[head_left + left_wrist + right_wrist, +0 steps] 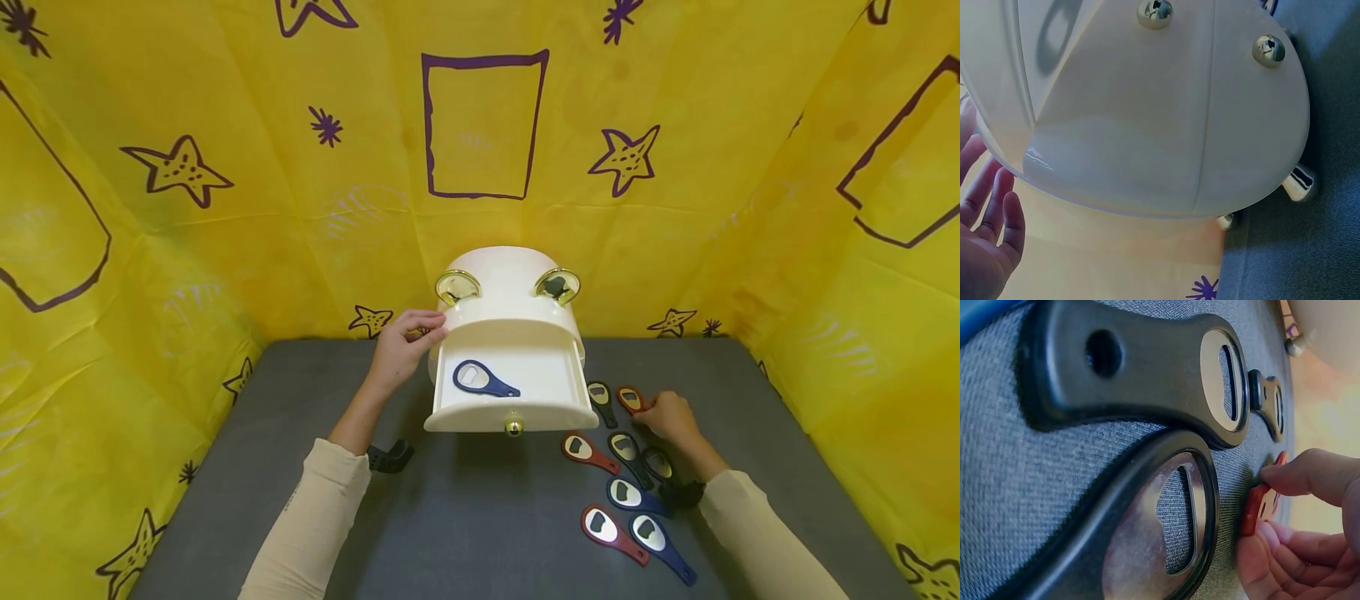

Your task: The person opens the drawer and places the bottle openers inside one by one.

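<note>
My left hand (pixel 408 346) is at the upper left side of a small white drawer cabinet (pixel 510 283), its fingertips right at the edge and its fingers loosely bent. The cabinet's upper drawer (pixel 465 418) is pulled out, and a blue bottle opener (pixel 495 386) lies inside it. To the right of the cabinet, my right hand (pixel 671 419) pinches the handle of a red bottle opener (pixel 1252 509) between thumb and fingers. That opener is tilted up in the right wrist view, close over the grey table. Two black openers (pixel 1147 369) lie nearer that camera.
Several more red, blue and black bottle openers (pixel 596 457) lie on the grey table (pixel 465 533) at the front right. Two round gold-rimmed pieces (pixel 458 286) stand up from the cabinet top. Yellow patterned cloth (pixel 375 167) hangs behind and at both sides.
</note>
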Available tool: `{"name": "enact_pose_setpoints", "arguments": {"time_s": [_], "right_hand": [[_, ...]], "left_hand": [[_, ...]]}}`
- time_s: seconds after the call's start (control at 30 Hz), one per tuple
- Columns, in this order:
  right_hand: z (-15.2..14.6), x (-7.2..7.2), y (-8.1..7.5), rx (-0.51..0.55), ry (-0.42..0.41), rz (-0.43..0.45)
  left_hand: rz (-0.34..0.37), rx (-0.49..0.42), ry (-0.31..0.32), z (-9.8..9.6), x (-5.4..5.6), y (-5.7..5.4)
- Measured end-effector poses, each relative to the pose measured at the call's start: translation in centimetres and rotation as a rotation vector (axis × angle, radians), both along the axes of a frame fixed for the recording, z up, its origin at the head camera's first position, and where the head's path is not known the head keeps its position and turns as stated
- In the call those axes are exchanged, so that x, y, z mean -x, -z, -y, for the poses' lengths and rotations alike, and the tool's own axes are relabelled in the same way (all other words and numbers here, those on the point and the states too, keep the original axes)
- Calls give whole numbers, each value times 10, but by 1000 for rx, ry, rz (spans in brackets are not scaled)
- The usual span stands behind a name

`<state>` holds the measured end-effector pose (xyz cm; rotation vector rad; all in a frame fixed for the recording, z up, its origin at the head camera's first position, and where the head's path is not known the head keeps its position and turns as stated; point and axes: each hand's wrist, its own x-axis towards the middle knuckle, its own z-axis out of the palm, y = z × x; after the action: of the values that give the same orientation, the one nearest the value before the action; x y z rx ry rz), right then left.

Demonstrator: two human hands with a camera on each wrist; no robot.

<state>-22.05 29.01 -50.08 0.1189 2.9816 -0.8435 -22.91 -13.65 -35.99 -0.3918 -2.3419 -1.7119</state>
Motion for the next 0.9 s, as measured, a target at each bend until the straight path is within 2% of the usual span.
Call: {"name": "enact_pose_setpoints", "arguments": {"time_s": [0.23,0.4,0.53,0.77,0.9], "right_hand": [[-2,1,1,31,1,-24],[-2,2,-6,46,-3,-24],[-4,4,-18,83,2,-25],[-5,9,-51,114,-16,-37],[-4,11,-73,132,-41,-64]], "left_hand": [[3,3,4,0,-1,0],[4,0,3,-1,-1,-2],[5,6,-2,-1,0,0],[-4,-5,4,6,22,26],[-12,-5,8,9,24,30]]}}
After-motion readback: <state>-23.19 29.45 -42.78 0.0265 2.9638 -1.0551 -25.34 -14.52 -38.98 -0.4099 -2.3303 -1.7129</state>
